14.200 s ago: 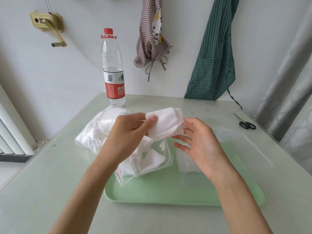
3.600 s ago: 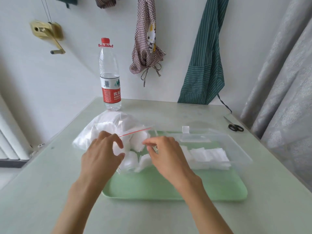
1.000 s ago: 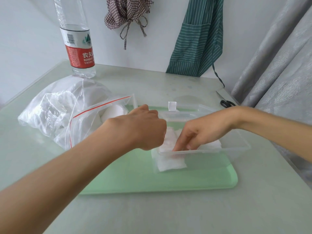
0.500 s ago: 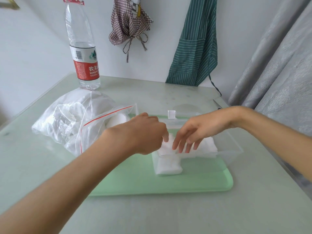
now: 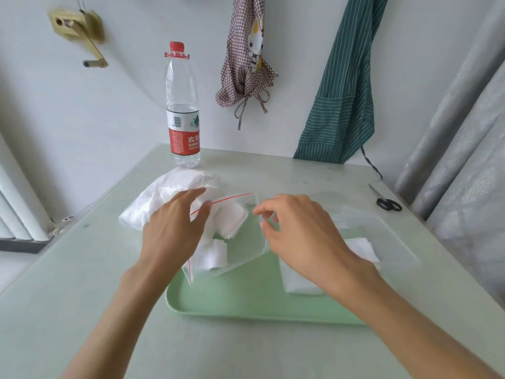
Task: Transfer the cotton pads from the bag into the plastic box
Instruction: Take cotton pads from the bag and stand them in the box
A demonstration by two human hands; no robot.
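Head view: both hands, left (image 5: 175,233) and right (image 5: 303,236), hover empty with loose grip at the bag (image 5: 235,242) mouth.

Both forearms are bare to the frame's edge, with no sleeves, and the left hand (image 5: 175,233) and right hand (image 5: 303,236) are ungloved.
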